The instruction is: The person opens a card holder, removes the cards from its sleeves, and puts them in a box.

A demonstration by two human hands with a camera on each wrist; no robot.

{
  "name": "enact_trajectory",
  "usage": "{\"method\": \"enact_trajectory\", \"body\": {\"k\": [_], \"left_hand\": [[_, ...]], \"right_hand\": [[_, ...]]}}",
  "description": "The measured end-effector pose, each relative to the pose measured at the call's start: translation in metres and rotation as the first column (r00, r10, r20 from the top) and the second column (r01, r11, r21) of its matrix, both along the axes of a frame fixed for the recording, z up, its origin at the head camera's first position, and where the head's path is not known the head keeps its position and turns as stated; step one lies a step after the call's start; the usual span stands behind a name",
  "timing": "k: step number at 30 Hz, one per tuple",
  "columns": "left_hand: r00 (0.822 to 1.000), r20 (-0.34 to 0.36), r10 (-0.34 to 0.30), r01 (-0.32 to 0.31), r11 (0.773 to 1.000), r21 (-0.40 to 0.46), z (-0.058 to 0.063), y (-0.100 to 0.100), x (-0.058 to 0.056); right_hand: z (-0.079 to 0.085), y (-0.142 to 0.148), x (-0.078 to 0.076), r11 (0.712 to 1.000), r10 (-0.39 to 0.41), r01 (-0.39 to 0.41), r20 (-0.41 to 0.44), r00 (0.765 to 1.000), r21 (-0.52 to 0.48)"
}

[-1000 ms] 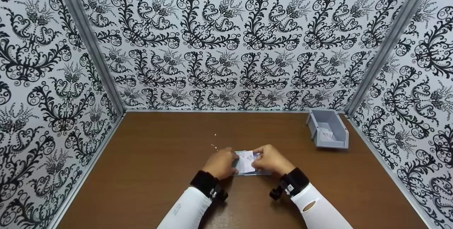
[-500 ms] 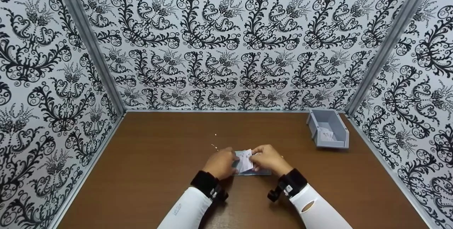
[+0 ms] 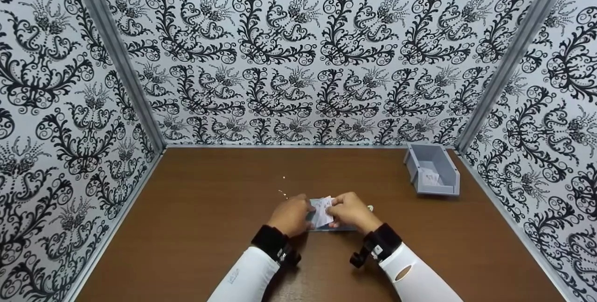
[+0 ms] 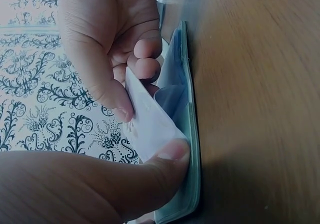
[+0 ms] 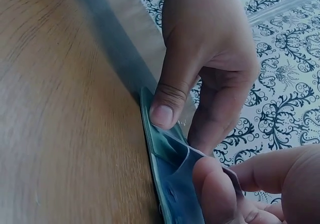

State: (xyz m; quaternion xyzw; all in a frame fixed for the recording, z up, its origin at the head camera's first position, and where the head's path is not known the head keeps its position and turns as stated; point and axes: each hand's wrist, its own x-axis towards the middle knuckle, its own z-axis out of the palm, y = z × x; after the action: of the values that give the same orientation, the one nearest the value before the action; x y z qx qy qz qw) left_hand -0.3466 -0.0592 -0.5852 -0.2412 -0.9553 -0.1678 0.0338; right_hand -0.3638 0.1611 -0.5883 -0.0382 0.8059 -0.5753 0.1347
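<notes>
A flat green-blue card holder with a clear plastic sleeve (image 5: 172,184) lies on the brown table between both hands. My left hand (image 3: 291,215) grips its left part, thumb (image 4: 172,154) pressing on top near the lower end of a white printed paper (image 3: 322,212). My right hand (image 3: 352,211) pinches that paper between thumb and fingers. In the left wrist view the paper (image 4: 150,119) stands tilted up from the holder (image 4: 190,184), bowed between the hands. Part of the sleeve lifts beneath it. The holder's right part is mostly hidden under my right hand.
A grey open bin (image 3: 431,171) with white paper inside stands at the back right of the table (image 3: 210,208). Several tiny pale specks (image 3: 283,193) lie beyond my left hand. A small whitish thing (image 3: 371,208) shows beside my right hand. Patterned walls (image 3: 298,59) enclose the table.
My right hand has shifted slightly left, and the paper it pinches has gone from flat and straight to tilted and bent. The left hand stays in place.
</notes>
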Motion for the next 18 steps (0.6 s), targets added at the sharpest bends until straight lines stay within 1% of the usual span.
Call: {"method": "enact_trajectory", "body": {"k": [7, 11, 14, 18], "left_hand": [[1.000, 0.001, -0.004, 0.004, 1.000, -0.014, 0.001, 0.000, -0.001], [0.999, -0.016, -0.031, 0.030, 0.999, -0.031, 0.003, -0.001, 0.001], [0.998, -0.030, -0.049, 0.048, 0.998, -0.036, 0.006, -0.002, 0.002], [0.998, -0.030, -0.049, 0.048, 0.998, -0.028, 0.008, -0.002, 0.005]], "right_hand": [[0.008, 0.006, 0.001, 0.996, -0.017, 0.020, -0.039, 0.999, 0.083], [0.012, 0.012, 0.001, 0.993, -0.019, 0.026, -0.061, 0.998, 0.117], [0.015, 0.017, -0.001, 0.989, -0.031, 0.041, -0.076, 0.997, 0.145], [0.017, 0.027, -0.006, 0.980, -0.060, 0.075, -0.085, 0.995, 0.182]]}}
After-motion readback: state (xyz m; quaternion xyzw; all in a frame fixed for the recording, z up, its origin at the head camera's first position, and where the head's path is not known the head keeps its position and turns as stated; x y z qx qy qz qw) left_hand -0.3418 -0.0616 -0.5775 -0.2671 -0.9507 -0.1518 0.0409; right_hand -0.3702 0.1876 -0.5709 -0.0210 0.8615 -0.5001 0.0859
